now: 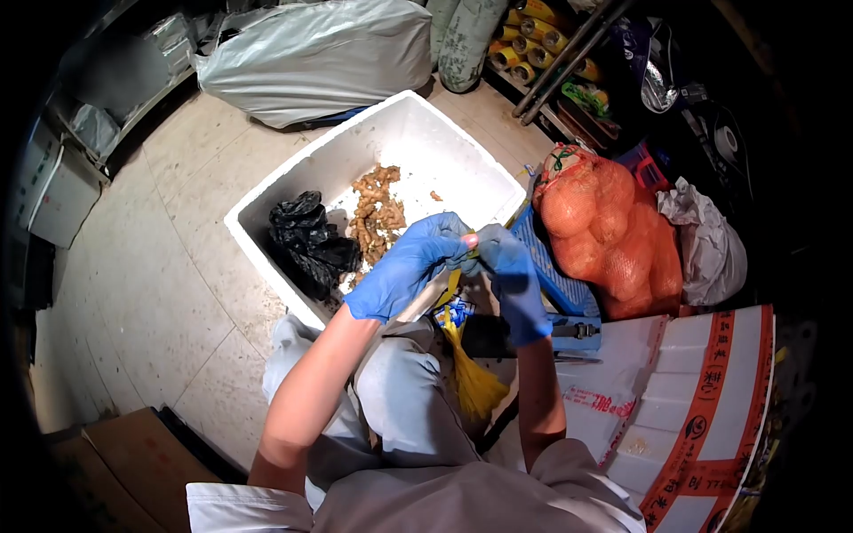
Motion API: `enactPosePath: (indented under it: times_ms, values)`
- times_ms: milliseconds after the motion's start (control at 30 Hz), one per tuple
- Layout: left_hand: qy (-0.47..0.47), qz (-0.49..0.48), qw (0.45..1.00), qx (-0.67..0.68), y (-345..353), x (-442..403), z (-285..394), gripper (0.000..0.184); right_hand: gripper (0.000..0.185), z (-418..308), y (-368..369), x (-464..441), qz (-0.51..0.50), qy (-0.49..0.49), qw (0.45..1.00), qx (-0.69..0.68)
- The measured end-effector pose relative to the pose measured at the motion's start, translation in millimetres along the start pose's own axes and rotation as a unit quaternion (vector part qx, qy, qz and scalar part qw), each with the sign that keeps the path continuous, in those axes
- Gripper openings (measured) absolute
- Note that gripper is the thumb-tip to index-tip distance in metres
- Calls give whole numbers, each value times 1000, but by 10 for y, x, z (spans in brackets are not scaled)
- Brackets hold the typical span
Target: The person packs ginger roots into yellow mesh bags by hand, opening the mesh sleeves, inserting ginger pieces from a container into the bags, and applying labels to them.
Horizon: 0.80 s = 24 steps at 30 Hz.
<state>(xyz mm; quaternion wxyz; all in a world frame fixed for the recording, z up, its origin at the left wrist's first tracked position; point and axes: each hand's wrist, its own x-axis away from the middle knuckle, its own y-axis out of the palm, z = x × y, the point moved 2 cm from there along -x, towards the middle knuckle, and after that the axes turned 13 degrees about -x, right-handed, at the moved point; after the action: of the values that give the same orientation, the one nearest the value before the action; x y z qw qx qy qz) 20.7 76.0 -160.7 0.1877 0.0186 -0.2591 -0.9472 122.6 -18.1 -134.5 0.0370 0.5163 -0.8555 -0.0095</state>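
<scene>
Both hands wear blue gloves and meet over the near right edge of a white foam box (306, 151). My left hand (404, 266) has its fingers closed, and a pink fingertip-like spot shows at its tip. My right hand (514, 275) is pinched against it. Something small and yellowish-green (472, 252) shows between their fingertips; its kind cannot be made out. Inside the box, knobbly brown ginger (378, 209) lies in a heap with loose dirt. A crumpled black plastic bag (311, 244) sits left of the ginger.
A yellow plastic bag (475, 377) hangs by my knees. To the right are a blue plastic piece (551, 271), an orange net sack (609, 231) of round produce and a white carton (684, 382) with red tape. A grey-white covered bundle (324, 58) stands behind the box.
</scene>
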Motion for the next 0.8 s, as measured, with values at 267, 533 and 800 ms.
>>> enactPosePath:
  times_ms: [267, 533, 800]
  values:
    - [-32, 26, 991, 126, 79, 27, 5, 9, 12, -7, 5, 72, 43, -29, 985, -165]
    - [-5, -15, 992, -128, 84, 51, 76, 14, 10, 7, -56, 85, -20, 19, 995, -94]
    - [-37, -26, 993, -110, 30, 67, 61, 9, 13, 55, -141, 90, -28, 5, 999, -45]
